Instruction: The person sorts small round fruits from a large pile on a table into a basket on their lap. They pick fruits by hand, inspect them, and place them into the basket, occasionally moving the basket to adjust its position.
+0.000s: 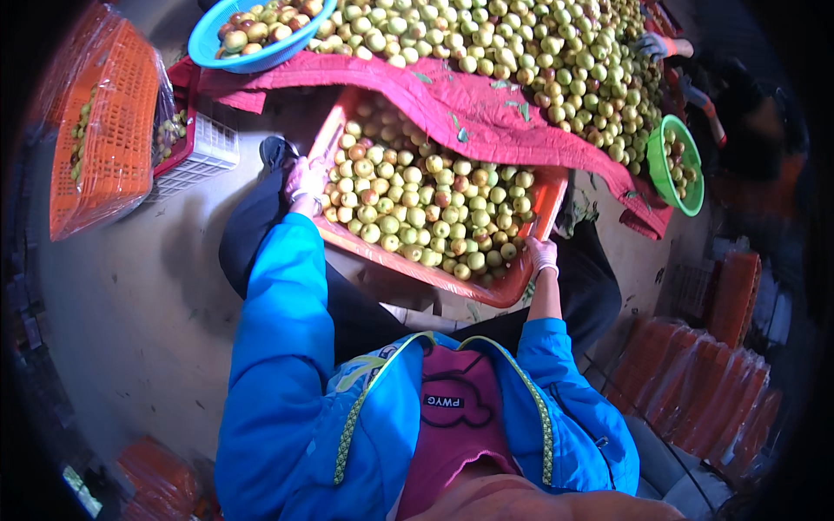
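Both hands, in pale thin gloves, are on an orange plastic crate [417, 264] that sits tilted between my knees. My left hand [306, 179] grips its left side, and my right hand [542, 254] holds the near right corner. Inside lies a load of jujubes [417, 211], green to yellow with brown patches. A pink quilted cloth [482, 124] hangs over the crate's far part and hides some of the fruit there. Beyond the cloth spreads a large heap of similar jujubes [521, 32].
A blue plastic basket [254, 60] of browner fruit rests at the far left, a green basket [694, 169] at the right. Orange crates [124, 124] and a white crate [212, 146] with fruit stand left. Wrapped orange crates [690, 384] lie right. Another person's gloved hand [653, 47] touches the heap.
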`<state>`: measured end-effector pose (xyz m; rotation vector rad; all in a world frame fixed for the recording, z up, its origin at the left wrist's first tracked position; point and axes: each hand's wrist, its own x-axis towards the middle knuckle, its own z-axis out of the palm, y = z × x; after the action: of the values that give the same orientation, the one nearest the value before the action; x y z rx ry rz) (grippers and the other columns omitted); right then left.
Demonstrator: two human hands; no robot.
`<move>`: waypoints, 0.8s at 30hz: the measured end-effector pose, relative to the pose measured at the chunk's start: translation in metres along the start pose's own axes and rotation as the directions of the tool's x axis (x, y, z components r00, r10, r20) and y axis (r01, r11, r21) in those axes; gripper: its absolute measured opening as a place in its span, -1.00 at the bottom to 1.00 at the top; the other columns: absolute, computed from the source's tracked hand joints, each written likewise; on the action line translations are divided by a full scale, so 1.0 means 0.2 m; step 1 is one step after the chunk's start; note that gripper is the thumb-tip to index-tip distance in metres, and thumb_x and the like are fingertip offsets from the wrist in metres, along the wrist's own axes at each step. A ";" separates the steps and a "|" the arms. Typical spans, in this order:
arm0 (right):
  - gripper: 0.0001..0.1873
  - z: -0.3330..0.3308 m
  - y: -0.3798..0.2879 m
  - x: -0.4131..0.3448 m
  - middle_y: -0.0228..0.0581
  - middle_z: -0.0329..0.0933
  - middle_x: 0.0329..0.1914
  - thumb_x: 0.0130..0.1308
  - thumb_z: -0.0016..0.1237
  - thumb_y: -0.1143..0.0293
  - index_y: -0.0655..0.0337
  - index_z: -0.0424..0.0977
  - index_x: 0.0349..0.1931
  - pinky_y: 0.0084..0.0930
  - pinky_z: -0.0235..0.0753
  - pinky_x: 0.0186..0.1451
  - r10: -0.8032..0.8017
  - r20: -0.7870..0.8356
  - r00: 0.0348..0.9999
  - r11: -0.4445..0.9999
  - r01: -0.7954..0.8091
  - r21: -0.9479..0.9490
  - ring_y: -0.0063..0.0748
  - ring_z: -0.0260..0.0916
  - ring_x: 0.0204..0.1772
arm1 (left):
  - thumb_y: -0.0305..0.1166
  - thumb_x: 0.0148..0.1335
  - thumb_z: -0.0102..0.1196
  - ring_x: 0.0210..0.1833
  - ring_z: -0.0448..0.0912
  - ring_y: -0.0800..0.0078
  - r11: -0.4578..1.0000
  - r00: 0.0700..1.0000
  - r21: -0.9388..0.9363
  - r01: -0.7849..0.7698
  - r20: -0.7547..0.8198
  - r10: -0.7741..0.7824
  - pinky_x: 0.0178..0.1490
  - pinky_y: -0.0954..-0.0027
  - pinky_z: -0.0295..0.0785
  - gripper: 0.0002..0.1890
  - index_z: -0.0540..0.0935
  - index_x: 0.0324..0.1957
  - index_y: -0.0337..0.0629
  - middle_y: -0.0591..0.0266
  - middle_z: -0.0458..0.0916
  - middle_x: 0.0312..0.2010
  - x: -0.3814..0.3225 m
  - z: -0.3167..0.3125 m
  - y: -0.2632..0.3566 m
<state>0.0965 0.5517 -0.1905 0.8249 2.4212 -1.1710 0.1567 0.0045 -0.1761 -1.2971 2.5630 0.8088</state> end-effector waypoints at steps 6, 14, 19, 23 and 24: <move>-0.51 0.04 -0.04 -0.12 0.07 0.65 -0.24 0.12 0.14 0.05 0.32 0.57 -0.15 -0.25 0.54 -0.02 -0.046 -0.202 0.978 0.936 -0.028 -0.350 -0.06 0.62 -0.10 | 0.05 0.20 0.15 -0.22 0.63 0.00 0.994 0.993 0.004 -0.114 -0.023 0.114 -0.13 0.11 0.50 -0.51 0.64 -0.19 -0.26 -0.07 0.68 -0.29 0.00 -0.04 0.02; -0.51 0.13 0.03 -0.02 0.14 0.62 -0.19 0.19 0.12 -0.01 0.21 0.54 -0.08 -0.14 0.49 0.04 -0.049 -0.216 0.975 0.999 0.051 0.000 0.12 0.57 -0.05 | -0.22 0.18 0.23 -0.41 0.65 0.47 0.913 0.967 -0.393 -0.108 0.170 0.187 -0.35 0.35 0.57 -0.68 0.68 -0.20 -0.31 0.16 0.69 -0.40 0.07 -0.03 -0.03; -0.62 0.10 0.14 0.09 0.00 0.65 -0.33 0.20 0.16 0.07 0.18 0.60 -0.16 -0.28 0.53 -0.06 -0.105 -0.195 0.975 0.980 0.134 0.146 -0.09 0.63 -0.21 | -0.40 0.23 0.19 -0.37 0.64 0.45 0.954 0.934 -0.104 -0.280 0.202 0.296 -0.28 0.39 0.57 -0.79 0.68 -0.19 -0.36 0.19 0.68 -0.39 -0.01 0.00 -0.14; -0.61 0.07 0.09 0.11 -0.04 0.66 -0.35 0.19 0.18 0.11 0.22 0.61 -0.12 -0.33 0.52 -0.10 -0.086 -0.179 0.980 0.992 0.101 0.074 -0.22 0.62 -0.26 | -0.51 0.24 0.17 -0.31 0.64 0.39 0.784 0.923 -0.595 0.176 0.376 0.077 -0.22 0.40 0.58 -0.79 0.61 -0.09 -0.35 0.21 0.64 -0.35 -0.16 0.02 -0.25; -0.60 0.07 0.07 0.12 -0.05 0.67 -0.32 0.18 0.17 0.10 0.21 0.61 -0.11 -0.34 0.52 -0.08 -0.016 -0.153 0.988 0.996 0.029 0.085 -0.19 0.63 -0.24 | -0.56 0.23 0.18 -0.38 0.62 0.36 0.556 0.916 -0.778 0.292 0.395 0.072 -0.29 0.39 0.58 -0.78 0.57 -0.07 -0.31 0.20 0.62 -0.33 -0.19 0.05 -0.25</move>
<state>0.0861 0.5565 -0.2196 0.9478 2.5221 -1.2728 0.2185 0.0124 -0.1891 -1.2538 1.7293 2.1671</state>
